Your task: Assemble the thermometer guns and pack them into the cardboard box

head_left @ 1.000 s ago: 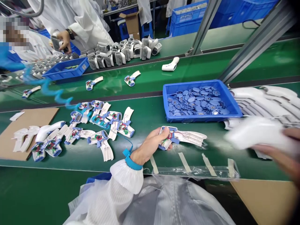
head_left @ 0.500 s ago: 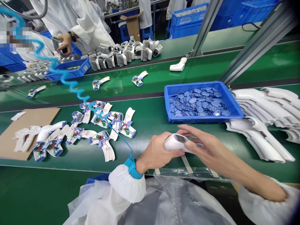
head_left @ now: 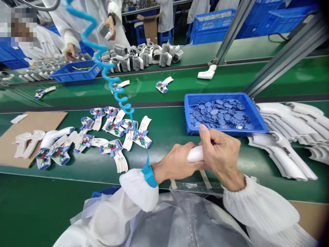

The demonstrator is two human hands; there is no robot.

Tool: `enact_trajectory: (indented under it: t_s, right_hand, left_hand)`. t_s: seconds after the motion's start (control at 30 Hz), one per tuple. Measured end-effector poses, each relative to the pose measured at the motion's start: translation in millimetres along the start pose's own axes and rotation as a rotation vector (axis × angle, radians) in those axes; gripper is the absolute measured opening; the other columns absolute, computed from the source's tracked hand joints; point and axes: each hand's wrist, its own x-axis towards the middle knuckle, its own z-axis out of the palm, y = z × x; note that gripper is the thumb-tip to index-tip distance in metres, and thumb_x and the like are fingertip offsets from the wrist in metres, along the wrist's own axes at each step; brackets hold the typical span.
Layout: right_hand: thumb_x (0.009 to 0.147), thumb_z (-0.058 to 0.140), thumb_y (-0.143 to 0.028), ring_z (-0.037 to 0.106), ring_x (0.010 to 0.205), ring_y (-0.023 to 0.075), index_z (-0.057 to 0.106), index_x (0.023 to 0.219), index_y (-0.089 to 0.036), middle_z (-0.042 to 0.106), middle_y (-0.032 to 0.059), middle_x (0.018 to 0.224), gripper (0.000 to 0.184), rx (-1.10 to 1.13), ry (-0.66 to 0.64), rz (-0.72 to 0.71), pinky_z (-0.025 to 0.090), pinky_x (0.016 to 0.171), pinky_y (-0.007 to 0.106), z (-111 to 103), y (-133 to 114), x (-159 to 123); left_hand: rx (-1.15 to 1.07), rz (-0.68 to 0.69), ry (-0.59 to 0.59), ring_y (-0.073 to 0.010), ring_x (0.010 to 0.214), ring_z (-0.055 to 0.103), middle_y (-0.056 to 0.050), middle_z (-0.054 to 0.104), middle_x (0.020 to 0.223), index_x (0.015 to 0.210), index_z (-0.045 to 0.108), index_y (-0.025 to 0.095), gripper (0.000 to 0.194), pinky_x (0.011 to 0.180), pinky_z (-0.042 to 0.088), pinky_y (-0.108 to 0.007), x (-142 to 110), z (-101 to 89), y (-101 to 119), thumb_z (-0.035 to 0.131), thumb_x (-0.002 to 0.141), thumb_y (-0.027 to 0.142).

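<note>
A white infrared thermometer (head_left: 195,154) is held between both hands above the front of the bench, and much of it is hidden by fingers. My left hand (head_left: 177,162), with a blue strap at the wrist, is wrapped round its left side. Closed on its right part is my right hand (head_left: 221,156), thumb pointing up. Right behind the hands stands a blue tray (head_left: 257,129) of round blue caps (head_left: 218,111). To the left lie several opened thermometer halves (head_left: 113,149) with circuit boards and wires.
White shell halves (head_left: 285,154) are stacked at the right. A cardboard sheet (head_left: 15,137) lies far left. A coiled blue cord (head_left: 110,79) runs down to my left wrist. More thermometers lie along the green conveyor (head_left: 180,82). Across it, a co-worker's hand (head_left: 110,25) holds a grey-white unit.
My right hand has gone from open fingers beside the thermometer to a closed grip on it. The thermometer has turned, its screen now out of sight. The coiled cord has swung right.
</note>
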Motion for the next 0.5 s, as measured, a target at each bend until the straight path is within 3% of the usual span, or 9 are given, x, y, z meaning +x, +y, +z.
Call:
enact_trajectory:
  t_s: [0.13,0.27,0.33,0.4,0.5]
  right_hand:
    - [0.104,0.039,-0.051,0.045,0.050,0.0143,0.043,0.049,-0.023,0.052,0.0031,0.051,0.061,0.011,-0.077,0.020,0.031,0.057,0.033,5.5,-6.1,0.2]
    - [0.105,0.042,-0.052,0.054,0.052,0.0146,0.060,0.054,-0.020,0.059,0.0021,0.054,0.062,0.047,-0.295,-0.028,0.038,0.059,0.031,1.2,12.0,42.6]
    - [0.105,0.045,-0.044,0.066,0.068,0.0186,0.075,0.076,-0.018,0.073,0.0053,0.075,0.049,-0.097,-0.296,-0.152,0.046,0.068,0.031,-0.1,37.6,79.4]
    - [0.102,0.047,-0.025,0.070,0.093,0.0238,0.079,0.105,-0.014,0.076,0.0120,0.109,0.034,-0.323,-0.347,-0.413,0.051,0.082,0.034,5.0,66.3,115.3]
    - [0.096,0.051,-0.014,0.069,0.100,0.0234,0.078,0.113,-0.015,0.075,0.0123,0.116,0.032,-0.413,-0.516,-0.611,0.053,0.086,0.033,22.5,94.7,149.5]
  left_hand:
    - [0.193,-0.039,0.037,-0.0391,0.086,0.074,-0.020,0.074,0.101,0.115,0.063,0.009,0.044,0.077,0.054,-0.046,-4.9,9.5,-6.9,0.063,0.092,0.047]
    - [0.170,-0.141,0.124,-0.0309,0.078,0.072,-0.010,0.071,0.085,0.105,0.061,0.017,0.044,0.071,0.051,-0.039,-22.5,-5.2,-20.5,0.057,0.096,0.059]
    - [0.173,-0.206,0.152,-0.0283,0.079,0.070,-0.006,0.068,0.082,0.097,0.060,0.020,0.041,0.070,0.049,-0.036,-34.7,-23.4,-29.4,0.057,0.096,0.061]
    - [0.218,-0.216,0.205,-0.0278,0.090,0.069,-0.007,0.070,0.095,0.105,0.059,0.021,0.033,0.076,0.050,-0.037,-43.5,-39.3,-35.8,0.063,0.096,0.052]
    - [0.465,-0.065,0.234,-0.0299,0.110,0.064,-0.011,0.068,0.120,0.129,0.054,0.019,0.045,0.095,0.049,-0.043,-39.8,-44.5,-34.3,0.074,0.090,0.030]
